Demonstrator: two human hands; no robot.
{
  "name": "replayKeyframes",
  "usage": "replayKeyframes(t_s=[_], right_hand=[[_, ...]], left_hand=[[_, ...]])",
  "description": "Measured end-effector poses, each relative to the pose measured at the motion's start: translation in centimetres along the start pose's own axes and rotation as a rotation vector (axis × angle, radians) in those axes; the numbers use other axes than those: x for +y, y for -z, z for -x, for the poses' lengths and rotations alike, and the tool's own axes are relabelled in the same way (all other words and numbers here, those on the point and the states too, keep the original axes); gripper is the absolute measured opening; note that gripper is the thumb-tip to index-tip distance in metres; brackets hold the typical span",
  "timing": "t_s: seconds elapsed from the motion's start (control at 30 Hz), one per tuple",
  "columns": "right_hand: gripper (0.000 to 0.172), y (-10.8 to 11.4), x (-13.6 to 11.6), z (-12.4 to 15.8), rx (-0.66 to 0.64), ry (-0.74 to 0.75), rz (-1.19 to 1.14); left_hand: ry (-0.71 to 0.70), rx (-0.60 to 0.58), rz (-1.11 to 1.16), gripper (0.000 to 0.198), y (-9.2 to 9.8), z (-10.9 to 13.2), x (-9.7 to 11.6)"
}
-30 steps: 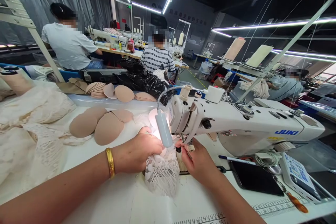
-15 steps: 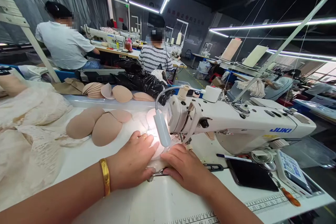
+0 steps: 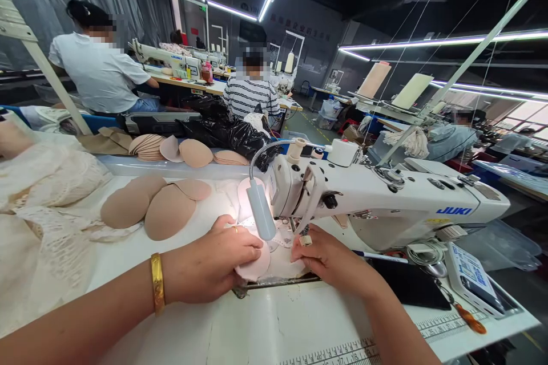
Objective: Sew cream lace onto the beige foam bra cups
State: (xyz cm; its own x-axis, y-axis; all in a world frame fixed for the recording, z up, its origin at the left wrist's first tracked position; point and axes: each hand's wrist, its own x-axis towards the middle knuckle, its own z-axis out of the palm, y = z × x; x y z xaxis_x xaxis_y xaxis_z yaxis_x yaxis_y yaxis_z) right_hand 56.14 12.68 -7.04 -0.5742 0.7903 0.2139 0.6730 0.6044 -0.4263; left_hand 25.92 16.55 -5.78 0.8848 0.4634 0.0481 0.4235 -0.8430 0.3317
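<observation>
My left hand (image 3: 216,265) is closed on the edge of a pale pink bra pad (image 3: 256,265), its fingers over the top and the thumb low at the side. Light lace fabric (image 3: 282,238) lies beside the pad, running under the head of a white sewing machine (image 3: 385,191). Just right of the needle area, my right hand (image 3: 331,254) pinches the edge of this fabric with thumb and forefinger. A grey lamp (image 3: 261,211) on a bent neck hides part of the fabric. Behind it rests another pink pad (image 3: 246,191).
Beige pads (image 3: 169,214) lie left on the table, near heaped cream lace (image 3: 47,239). More pads (image 3: 196,152) line the back edge. To the right are a black phone (image 3: 411,285), a pen (image 3: 381,256) and a white box (image 3: 471,279). Co-workers sit beyond.
My right hand has moved right and turned to a pinch on the fabric edge. My left hand has shifted slightly left and down, and the pink pad shows more between the hands.
</observation>
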Motion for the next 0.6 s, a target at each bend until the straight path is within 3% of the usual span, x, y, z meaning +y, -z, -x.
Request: replayKeyframes(t_s=[0.1,0.17,0.27,0.4,0.6], right_hand=[[0.024,-0.4,0.0,-0.4,0.051,-0.036,-0.329],[0.029,-1.7,-0.1,-0.9,0.131,-0.027,-0.404],[0.024,-3.9,-0.1,-1.3,0.171,0.013,-0.174],[0.031,-5.0,-0.1,-1.2,0.144,-0.068,0.188],[0.035,-4.8,-0.2,-1.1,0.137,-0.102,0.256]], left_hand=[[-0.048,0.058,-0.062,0.028,-0.8,-0.3,-0.6],[-0.087,0.093,-0.068,0.030,-1.2,-0.5,-0.9],[-0.102,0.093,-0.073,0.032,-1.3,-0.8,-1.3],[-0.087,0.109,-0.117,0.032,-0.8,-1.0,-1.7],[-0.091,0.130,-0.145,0.032,-0.5,-1.3,-2.0]])
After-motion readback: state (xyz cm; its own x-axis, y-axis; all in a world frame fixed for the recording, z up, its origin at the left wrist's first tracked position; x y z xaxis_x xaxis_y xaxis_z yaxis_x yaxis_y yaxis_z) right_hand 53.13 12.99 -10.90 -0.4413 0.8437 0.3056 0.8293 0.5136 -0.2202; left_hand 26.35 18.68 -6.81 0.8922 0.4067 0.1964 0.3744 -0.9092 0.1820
